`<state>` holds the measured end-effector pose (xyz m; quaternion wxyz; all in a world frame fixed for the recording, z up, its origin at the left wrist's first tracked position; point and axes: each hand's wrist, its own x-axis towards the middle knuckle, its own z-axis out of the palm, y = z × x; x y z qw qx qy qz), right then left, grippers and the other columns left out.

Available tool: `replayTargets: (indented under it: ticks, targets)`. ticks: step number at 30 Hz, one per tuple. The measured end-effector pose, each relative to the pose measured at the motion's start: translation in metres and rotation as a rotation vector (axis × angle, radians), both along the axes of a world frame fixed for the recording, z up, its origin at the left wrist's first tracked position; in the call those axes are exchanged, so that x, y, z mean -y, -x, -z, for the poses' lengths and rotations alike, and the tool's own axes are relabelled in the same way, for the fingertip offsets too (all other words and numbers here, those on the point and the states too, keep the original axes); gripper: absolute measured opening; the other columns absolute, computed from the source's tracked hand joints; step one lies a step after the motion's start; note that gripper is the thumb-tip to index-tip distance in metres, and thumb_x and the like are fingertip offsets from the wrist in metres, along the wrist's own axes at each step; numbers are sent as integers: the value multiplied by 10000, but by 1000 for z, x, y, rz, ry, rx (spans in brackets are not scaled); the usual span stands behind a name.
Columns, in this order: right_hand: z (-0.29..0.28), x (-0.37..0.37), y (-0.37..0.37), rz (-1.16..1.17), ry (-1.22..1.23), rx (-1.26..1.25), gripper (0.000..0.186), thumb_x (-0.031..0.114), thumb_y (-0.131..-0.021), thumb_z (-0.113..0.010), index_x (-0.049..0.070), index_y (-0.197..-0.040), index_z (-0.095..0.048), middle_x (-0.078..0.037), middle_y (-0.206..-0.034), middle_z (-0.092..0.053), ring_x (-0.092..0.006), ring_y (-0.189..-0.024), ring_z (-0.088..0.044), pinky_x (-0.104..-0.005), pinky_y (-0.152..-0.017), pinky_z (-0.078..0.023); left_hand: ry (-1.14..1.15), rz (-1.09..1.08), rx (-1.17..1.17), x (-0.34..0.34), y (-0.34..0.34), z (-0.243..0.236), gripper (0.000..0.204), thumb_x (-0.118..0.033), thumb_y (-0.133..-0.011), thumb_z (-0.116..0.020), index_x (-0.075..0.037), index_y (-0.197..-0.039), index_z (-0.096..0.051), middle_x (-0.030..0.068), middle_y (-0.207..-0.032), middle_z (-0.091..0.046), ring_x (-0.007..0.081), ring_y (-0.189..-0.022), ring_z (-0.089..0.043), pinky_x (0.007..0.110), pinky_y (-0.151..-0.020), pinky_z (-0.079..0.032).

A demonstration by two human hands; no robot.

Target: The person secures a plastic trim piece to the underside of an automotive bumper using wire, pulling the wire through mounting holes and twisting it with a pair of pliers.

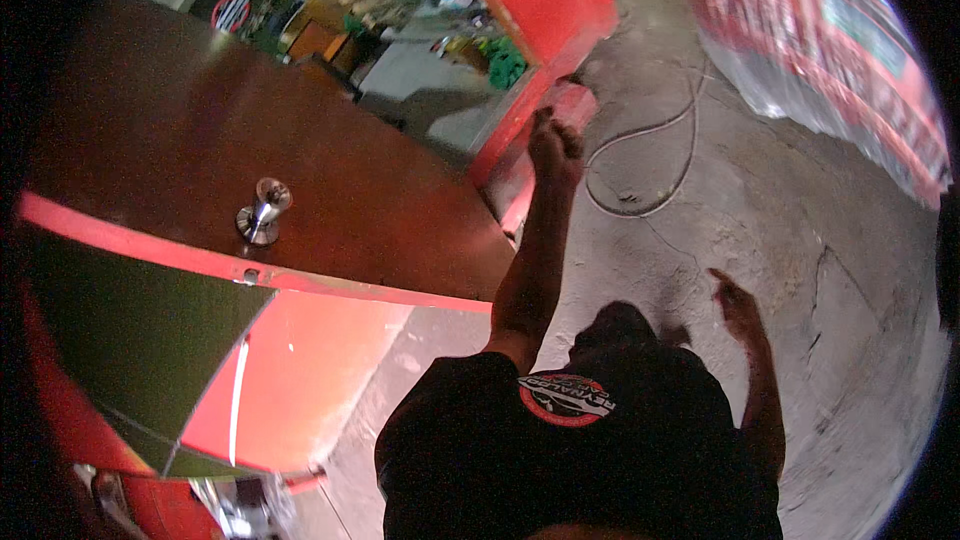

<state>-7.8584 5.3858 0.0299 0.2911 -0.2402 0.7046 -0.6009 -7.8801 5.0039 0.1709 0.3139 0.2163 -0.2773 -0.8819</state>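
My left arm reaches forward, and my left hand (556,147) is closed on a pinkish-red block-like pad (571,105); its exact kind is blurred. The pad is held beside the lower part of a red frame (505,130), and I cannot tell if it touches it. My right hand (737,306) hangs lower, over the grey floor at my right, its index finger stretched out and nothing visible in it. To the left stands a brown door (380,210) with a shiny round metal knob (267,208) and a red edge.
A thin cable (645,208) lies looped on the rough concrete floor (740,200) ahead. At the far right is a large red thing wrapped in clear plastic (830,50). Past the frame, a cluttered area (420,10) holds green and brown items. A red-and-dark-green panel (150,330) fills the lower left.
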Motion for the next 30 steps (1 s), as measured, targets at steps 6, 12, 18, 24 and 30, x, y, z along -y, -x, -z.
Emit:
replayTargets:
  ticks: [6, 12, 18, 24, 30]
  targets:
    - [1, 116, 99, -57, -211, -187, 289, 224, -835, -590, 63, -1068, -532, -120, -659, -599, -200, -592, -570, -331, -598, -465, 128, -172, -53, 63, 13, 55, 94, -254, -917, -485, -165, -888, -496, -54, -542, -302, 67, -398, -266, 218, -350, -200]
    - [28, 171, 252, -82, -455, -243, 270, 266, -809, -604, -1, -855, -602, -82, -538, -492, -136, -529, -465, -306, -494, -372, 58, 147, -74, 104, 159, 79, 139, -275, -939, -452, -150, -992, -480, -20, -603, -380, 104, -547, -411, 261, -528, -387]
    - [9, 240, 404, -24, -406, 261, 328, 369, -837, -572, 48, -778, -608, -41, -613, -563, -122, -485, -472, -296, -440, -382, 686, 462, 127, 168, 357, 16, 401, -356, -949, -402, -9, -1132, -487, 73, -962, -577, 161, -891, -557, 302, -846, -434]
    - [17, 355, 581, 191, 35, 986, 306, 381, -909, -454, 148, -713, -479, 40, -513, -399, -80, -334, -301, -240, -315, -247, 910, 329, 157, 243, 557, 51, 489, -418, -947, -360, 10, -1145, -489, 72, -975, -572, 155, -878, -539, 287, -832, -424]
    - [48, 474, 803, 71, 166, 1161, 293, 355, -924, -416, 155, -712, -447, 47, -472, -331, -86, -322, -223, -254, -327, -220, 1373, 684, 1041, 367, 646, 280, 440, -385, -926, -392, 15, -896, -572, 159, -827, -603, 276, -802, -580, 394, -749, -448]
